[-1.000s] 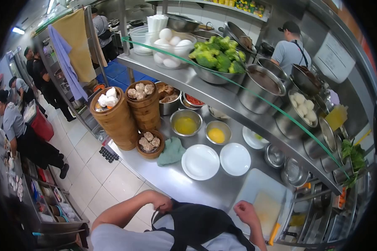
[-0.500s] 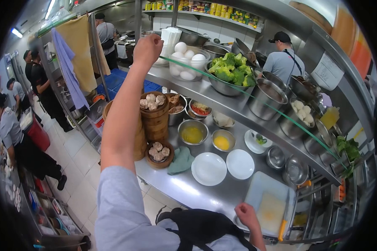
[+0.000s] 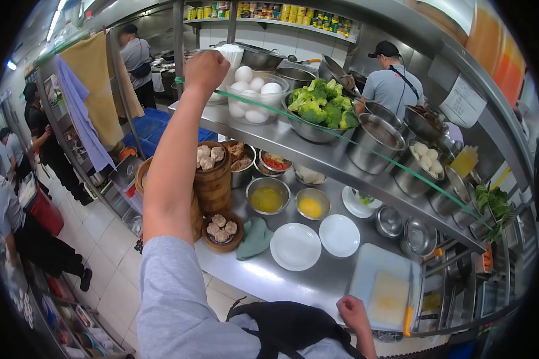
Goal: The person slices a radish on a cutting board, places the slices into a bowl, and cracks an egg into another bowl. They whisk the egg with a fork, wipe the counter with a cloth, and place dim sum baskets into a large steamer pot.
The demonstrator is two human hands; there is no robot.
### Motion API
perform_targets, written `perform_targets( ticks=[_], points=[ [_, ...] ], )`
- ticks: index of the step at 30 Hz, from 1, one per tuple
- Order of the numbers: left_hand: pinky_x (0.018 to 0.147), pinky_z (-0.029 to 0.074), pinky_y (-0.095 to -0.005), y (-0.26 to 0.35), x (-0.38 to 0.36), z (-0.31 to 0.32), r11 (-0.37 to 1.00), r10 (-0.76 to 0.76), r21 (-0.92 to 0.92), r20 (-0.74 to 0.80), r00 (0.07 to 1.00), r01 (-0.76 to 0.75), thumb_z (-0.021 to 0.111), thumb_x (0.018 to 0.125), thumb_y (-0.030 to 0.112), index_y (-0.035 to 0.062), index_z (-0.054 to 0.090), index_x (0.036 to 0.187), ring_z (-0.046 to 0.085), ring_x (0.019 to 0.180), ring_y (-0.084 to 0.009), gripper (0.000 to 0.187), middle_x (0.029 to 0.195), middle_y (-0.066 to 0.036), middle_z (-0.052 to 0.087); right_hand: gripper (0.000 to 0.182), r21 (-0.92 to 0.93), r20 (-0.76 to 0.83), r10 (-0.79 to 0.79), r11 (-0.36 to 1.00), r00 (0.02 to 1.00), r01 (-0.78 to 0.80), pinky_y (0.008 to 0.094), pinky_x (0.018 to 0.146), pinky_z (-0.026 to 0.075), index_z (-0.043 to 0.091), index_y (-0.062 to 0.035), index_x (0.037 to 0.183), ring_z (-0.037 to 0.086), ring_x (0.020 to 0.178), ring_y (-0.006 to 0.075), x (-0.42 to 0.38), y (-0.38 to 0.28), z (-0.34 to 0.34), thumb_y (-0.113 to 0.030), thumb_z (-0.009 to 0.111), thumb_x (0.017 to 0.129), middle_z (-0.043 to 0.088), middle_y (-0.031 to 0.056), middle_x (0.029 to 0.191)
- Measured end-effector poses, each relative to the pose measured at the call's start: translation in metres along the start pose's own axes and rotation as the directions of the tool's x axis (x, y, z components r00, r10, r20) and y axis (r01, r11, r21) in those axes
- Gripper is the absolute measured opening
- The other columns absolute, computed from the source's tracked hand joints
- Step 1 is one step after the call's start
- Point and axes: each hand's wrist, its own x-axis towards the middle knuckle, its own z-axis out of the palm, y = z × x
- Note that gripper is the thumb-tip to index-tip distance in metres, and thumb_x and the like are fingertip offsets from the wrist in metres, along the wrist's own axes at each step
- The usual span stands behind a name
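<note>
My left hand is raised over the left end of the steel shelf, its fingers curled closed; what they hold, if anything, is hidden. Just right of it stands a clear tub of white eggs. A bundle of white paper sleeves shows behind the hand. A green strip stretches along the shelf's front edge and passes by my left wrist. Low at the counter's front edge, my right hand is a loose fist with nothing visible in it. Beside it lies a white cutting board with an orange-handled knife.
On the shelf, a bowl of broccoli and several steel pots stand in a row. Below are bamboo steamers with dumplings, a green cloth, bowls of egg and white plates. Other people work around the kitchen.
My view has shifted a little, so the shelf and counter items sit slightly further left. My left hand stays raised and closed near the eggs. My right hand stays closed by the board.
</note>
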Motion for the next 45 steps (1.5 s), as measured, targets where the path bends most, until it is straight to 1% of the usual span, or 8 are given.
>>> perform_targets(
  ticks=[5, 11, 17, 21, 30, 32, 37, 45],
  points=[
    [0.084, 0.056, -0.0452, -0.008, 0.007, 0.007, 0.997, -0.039, -0.068, 0.01, 0.999, 0.039, 0.064, 0.084, 0.029, 0.0095, 0.078, 0.089, 0.071, 0.089, -0.0347, 0.025, 0.089, -0.016, 0.074, 0.019, 0.023, -0.01, -0.02, 1.0, 1.0, 0.02, 0.0256, 0.053, 0.044, 0.064, -0.0002, 0.088, 0.054, 0.059, 0.0072, -0.003, -0.01, 0.002, -0.018, 0.067, 0.094, 0.061, 0.0004, 0.068],
    [0.076, 0.054, -0.0326, 0.001, -0.009, -0.051, 0.757, -0.314, -0.627, -0.1, 0.944, 0.185, 0.064, 0.087, 0.023, -0.0024, 0.072, 0.098, 0.072, 0.079, -0.0217, 0.029, 0.085, -0.014, 0.074, 0.018, -0.016, -0.01, -0.117, 0.993, 0.993, 0.117, 0.0277, 0.061, 0.047, 0.066, -0.0001, 0.089, 0.057, 0.065, 0.0104, 0.004, -0.011, -0.001, -0.018, 0.069, 0.091, 0.063, 0.0036, 0.071],
    [0.075, 0.049, -0.0245, 0.155, -0.159, -0.162, 0.557, -0.025, -0.808, 0.214, 0.976, 0.191, 0.061, 0.092, 0.01, -0.0011, 0.064, 0.096, 0.061, 0.085, -0.0086, 0.012, 0.087, -0.001, 0.065, 0.018, 0.008, -0.19, -0.544, 0.831, 0.817, 0.556, 0.0333, 0.08, 0.053, 0.067, -0.0015, 0.106, 0.068, 0.085, 0.0222, 0.004, -0.143, -0.022, -0.012, 0.068, 0.091, 0.069, 0.0119, 0.091],
    [0.076, 0.05, -0.0242, 0.215, -0.296, -0.137, 0.292, 0.245, -0.752, 0.656, 0.714, 0.591, 0.062, 0.094, 0.003, 0.0001, 0.061, 0.099, 0.06, 0.086, -0.0075, 0.006, 0.091, -0.001, 0.064, 0.042, 0.034, -0.178, -0.627, 0.766, 0.758, 0.642, 0.0379, 0.082, 0.053, 0.061, -0.0038, 0.123, 0.066, 0.095, 0.0272, 0.013, -0.188, -0.007, -0.024, 0.073, 0.089, 0.069, 0.0142, 0.106],
    [0.076, 0.057, -0.0302, 0.209, -0.432, -0.07, -0.16, 0.089, -0.225, 0.967, 0.241, 0.961, 0.062, 0.099, 0.015, -0.0004, 0.061, 0.101, 0.067, 0.083, -0.0152, 0.016, 0.095, -0.009, 0.068, 0.03, 0.385, 0.133, -0.202, 0.913, 0.97, 0.138, 0.0321, 0.071, 0.051, 0.068, 0.0012, 0.107, 0.064, 0.081, 0.0146, 0.059, -0.072, 0.039, -0.027, 0.061, 0.098, 0.07, 0.0102, 0.091],
    [0.076, 0.056, -0.0298, 0.21, -0.444, -0.066, -0.083, 0.108, -0.199, 0.972, 0.207, 0.976, 0.063, 0.099, 0.016, 0.0003, 0.061, 0.101, 0.066, 0.084, -0.0146, 0.016, 0.094, -0.008, 0.068, 0.032, 0.712, 0.134, -0.086, 0.702, 0.987, -0.036, 0.0299, 0.072, 0.051, 0.069, 0.0026, 0.104, 0.063, 0.081, 0.0111, 0.067, -0.05, 0.051, -0.028, 0.06, 0.1, 0.069, 0.0058, 0.089],
    [0.072, 0.054, -0.0287, 0.228, -0.479, -0.049, 0.273, 0.244, -0.347, 0.927, 0.284, 0.897, 0.066, 0.098, 0.019, 0.0024, 0.059, 0.106, 0.061, 0.088, -0.0124, 0.02, 0.096, -0.005, 0.064, 0.031, 0.529, 0.14, -0.152, 0.847, 0.978, 0.056, 0.0291, 0.072, 0.051, 0.07, 0.0014, 0.104, 0.063, 0.078, 0.0112, 0.068, -0.047, 0.042, -0.028, 0.059, 0.1, 0.069, 0.0034, 0.087],
    [0.07, 0.051, -0.0266, 0.241, -0.473, -0.044, 0.206, 0.254, -0.358, 0.918, 0.304, 0.911, 0.066, 0.097, 0.017, 0.0023, 0.061, 0.099, 0.06, 0.078, -0.0104, 0.015, 0.089, -0.003, 0.063, 0.034, 0.32, 0.124, -0.185, 0.937, 0.975, 0.137, 0.0302, 0.068, 0.048, 0.068, 0.0018, 0.091, 0.062, 0.072, 0.012, 0.063, -0.051, 0.018, -0.028, 0.056, 0.101, 0.066, 0.0055, 0.074]
  ],
)
